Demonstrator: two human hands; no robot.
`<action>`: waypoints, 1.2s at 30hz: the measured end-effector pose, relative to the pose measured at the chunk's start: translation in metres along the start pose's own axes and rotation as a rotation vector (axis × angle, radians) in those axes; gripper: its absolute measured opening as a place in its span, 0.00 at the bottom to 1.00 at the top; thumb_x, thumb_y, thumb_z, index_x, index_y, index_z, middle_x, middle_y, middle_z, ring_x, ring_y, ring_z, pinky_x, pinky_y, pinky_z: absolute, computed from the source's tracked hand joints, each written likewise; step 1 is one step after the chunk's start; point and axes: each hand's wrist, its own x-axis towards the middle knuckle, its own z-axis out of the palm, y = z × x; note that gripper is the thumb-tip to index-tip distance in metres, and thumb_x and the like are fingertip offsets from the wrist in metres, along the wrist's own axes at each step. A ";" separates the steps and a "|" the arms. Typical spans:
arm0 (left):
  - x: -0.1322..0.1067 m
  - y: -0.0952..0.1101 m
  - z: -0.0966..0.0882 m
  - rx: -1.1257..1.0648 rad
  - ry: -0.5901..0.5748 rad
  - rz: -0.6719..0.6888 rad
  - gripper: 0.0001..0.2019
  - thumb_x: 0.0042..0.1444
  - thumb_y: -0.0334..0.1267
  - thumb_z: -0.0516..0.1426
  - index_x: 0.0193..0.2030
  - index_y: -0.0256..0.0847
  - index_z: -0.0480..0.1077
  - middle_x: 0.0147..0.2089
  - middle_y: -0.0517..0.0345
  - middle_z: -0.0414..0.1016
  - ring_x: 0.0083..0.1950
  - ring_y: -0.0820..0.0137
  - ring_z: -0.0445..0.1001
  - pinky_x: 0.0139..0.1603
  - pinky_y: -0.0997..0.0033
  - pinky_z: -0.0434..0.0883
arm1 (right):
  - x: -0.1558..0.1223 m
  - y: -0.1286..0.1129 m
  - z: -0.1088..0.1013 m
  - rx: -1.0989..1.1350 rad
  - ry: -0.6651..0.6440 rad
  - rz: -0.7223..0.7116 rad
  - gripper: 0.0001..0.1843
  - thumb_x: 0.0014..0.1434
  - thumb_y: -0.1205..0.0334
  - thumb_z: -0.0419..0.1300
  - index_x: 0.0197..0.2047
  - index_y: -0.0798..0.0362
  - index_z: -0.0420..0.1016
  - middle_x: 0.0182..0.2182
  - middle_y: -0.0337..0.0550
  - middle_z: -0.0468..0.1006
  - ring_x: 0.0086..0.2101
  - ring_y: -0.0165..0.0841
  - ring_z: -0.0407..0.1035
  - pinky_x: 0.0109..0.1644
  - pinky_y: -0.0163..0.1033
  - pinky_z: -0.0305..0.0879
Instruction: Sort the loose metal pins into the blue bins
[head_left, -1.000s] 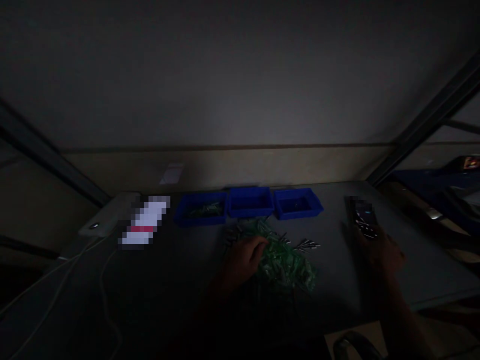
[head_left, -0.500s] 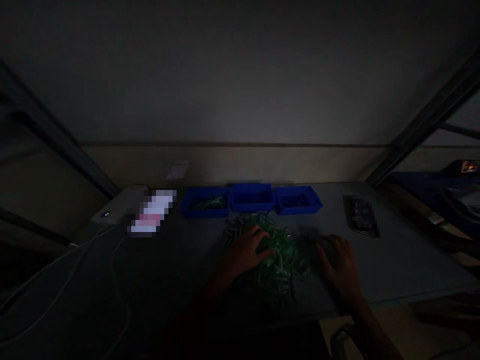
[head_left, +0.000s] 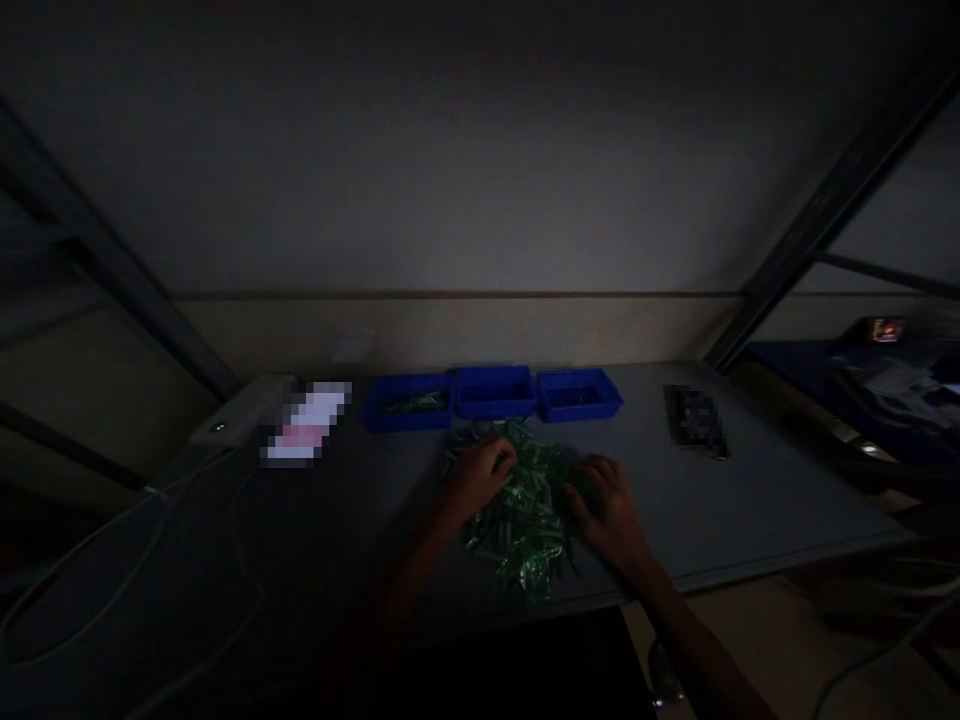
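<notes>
In the dim head view, a heap of small green and clear glossy pieces [head_left: 525, 525] lies on the grey table; their exact kind is too dark to make out. My left hand [head_left: 476, 478] is over the heap's left side, thumb and forefinger brought together in a pinch. Whatever sits between those fingertips is too small to tell. At the heap's right edge, my right hand [head_left: 611, 510] has its fingers curved and its thumb apart from them, with green showing in the gap. Just behind the heap stand three blue trays, the left tray [head_left: 409, 422] with similar pieces inside.
The middle blue tray [head_left: 495, 410] and right blue tray [head_left: 577, 412] stand beside the left one. A blurred-out phone-like object [head_left: 307, 425] and a white box [head_left: 244, 410] with cables are at left. A dark pixelated object [head_left: 697, 420] lies at right. Metal posts flank the table.
My right hand has moved left to the heap's edge. My left hand's fingers have drawn together from a wider spread. The whole view has shifted slightly.
</notes>
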 end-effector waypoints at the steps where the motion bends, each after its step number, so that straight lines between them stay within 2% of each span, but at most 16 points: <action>1: 0.000 0.001 -0.001 0.005 -0.003 -0.002 0.05 0.55 0.34 0.51 0.33 0.40 0.68 0.36 0.56 0.74 0.39 0.69 0.72 0.42 0.71 0.66 | 0.001 0.000 0.001 -0.010 0.001 0.003 0.12 0.58 0.56 0.54 0.43 0.51 0.70 0.41 0.49 0.71 0.46 0.42 0.62 0.50 0.52 0.61; 6: -0.002 0.006 -0.003 0.057 -0.017 -0.053 0.06 0.56 0.33 0.50 0.33 0.39 0.68 0.37 0.54 0.74 0.40 0.67 0.72 0.43 0.69 0.65 | 0.001 0.003 0.002 -0.045 -0.042 -0.021 0.13 0.57 0.55 0.55 0.43 0.52 0.71 0.40 0.49 0.71 0.46 0.43 0.61 0.50 0.52 0.60; 11: -0.001 0.002 -0.003 0.025 0.070 -0.089 0.08 0.58 0.35 0.48 0.35 0.39 0.67 0.36 0.54 0.74 0.40 0.67 0.72 0.43 0.68 0.65 | 0.010 -0.010 0.005 0.016 -0.025 -0.037 0.14 0.57 0.55 0.55 0.44 0.51 0.70 0.40 0.48 0.72 0.47 0.43 0.61 0.51 0.52 0.59; 15: 0.003 0.000 -0.011 -0.081 0.200 -0.050 0.07 0.57 0.35 0.47 0.33 0.39 0.65 0.33 0.56 0.72 0.37 0.69 0.71 0.40 0.71 0.65 | 0.040 -0.032 0.013 0.091 -0.045 -0.034 0.18 0.55 0.53 0.56 0.47 0.52 0.69 0.41 0.49 0.72 0.45 0.42 0.62 0.50 0.50 0.59; 17: 0.004 0.000 -0.018 -0.121 0.266 -0.046 0.07 0.56 0.36 0.47 0.32 0.40 0.64 0.32 0.58 0.71 0.35 0.70 0.70 0.39 0.72 0.65 | 0.060 -0.042 0.019 0.162 -0.101 -0.012 0.18 0.54 0.54 0.56 0.47 0.52 0.69 0.42 0.49 0.73 0.45 0.42 0.63 0.49 0.49 0.59; 20: 0.006 -0.002 -0.028 -0.172 0.347 -0.087 0.07 0.55 0.36 0.48 0.32 0.39 0.64 0.30 0.59 0.70 0.33 0.71 0.69 0.37 0.73 0.65 | 0.089 -0.053 0.030 0.381 -0.277 0.018 0.08 0.54 0.57 0.56 0.36 0.51 0.70 0.33 0.42 0.74 0.36 0.35 0.67 0.42 0.41 0.61; 23: 0.008 -0.009 -0.034 -0.274 0.487 -0.148 0.09 0.55 0.40 0.48 0.34 0.38 0.65 0.31 0.58 0.71 0.34 0.71 0.69 0.38 0.73 0.65 | 0.109 -0.062 0.039 0.589 -0.356 0.091 0.10 0.53 0.53 0.56 0.30 0.52 0.68 0.25 0.37 0.70 0.27 0.30 0.64 0.33 0.36 0.59; 25: 0.009 -0.014 -0.036 -0.374 0.559 -0.163 0.11 0.54 0.43 0.50 0.37 0.38 0.67 0.36 0.56 0.72 0.39 0.69 0.70 0.41 0.72 0.66 | 0.115 -0.067 0.046 0.710 -0.310 0.155 0.13 0.51 0.50 0.57 0.28 0.52 0.66 0.23 0.35 0.67 0.26 0.29 0.61 0.30 0.34 0.57; 28: 0.011 -0.021 -0.037 -0.472 0.488 -0.129 0.14 0.51 0.45 0.54 0.38 0.37 0.69 0.40 0.53 0.74 0.42 0.67 0.71 0.44 0.70 0.66 | 0.115 -0.069 0.056 0.811 -0.190 0.204 0.14 0.48 0.49 0.58 0.28 0.52 0.66 0.23 0.34 0.66 0.26 0.28 0.60 0.30 0.33 0.57; 30: 0.012 -0.022 -0.036 -0.473 0.439 -0.111 0.13 0.50 0.45 0.55 0.36 0.37 0.70 0.37 0.54 0.74 0.41 0.66 0.71 0.45 0.69 0.66 | 0.110 -0.066 0.061 0.841 -0.140 0.212 0.15 0.47 0.50 0.59 0.31 0.52 0.67 0.24 0.34 0.66 0.26 0.27 0.60 0.30 0.33 0.57; 32: 0.012 -0.021 -0.036 -0.472 0.448 -0.113 0.12 0.49 0.44 0.55 0.33 0.37 0.70 0.35 0.55 0.74 0.40 0.66 0.71 0.44 0.69 0.67 | 0.104 -0.061 0.065 0.863 -0.118 0.229 0.16 0.47 0.50 0.59 0.34 0.52 0.67 0.24 0.33 0.65 0.25 0.27 0.60 0.29 0.33 0.57; 36: 0.010 -0.014 -0.037 -0.549 0.464 -0.131 0.10 0.47 0.43 0.56 0.30 0.37 0.69 0.31 0.58 0.72 0.36 0.69 0.70 0.39 0.71 0.67 | 0.100 -0.053 0.065 0.877 -0.105 0.238 0.15 0.46 0.49 0.60 0.29 0.52 0.66 0.20 0.32 0.61 0.23 0.26 0.56 0.26 0.32 0.54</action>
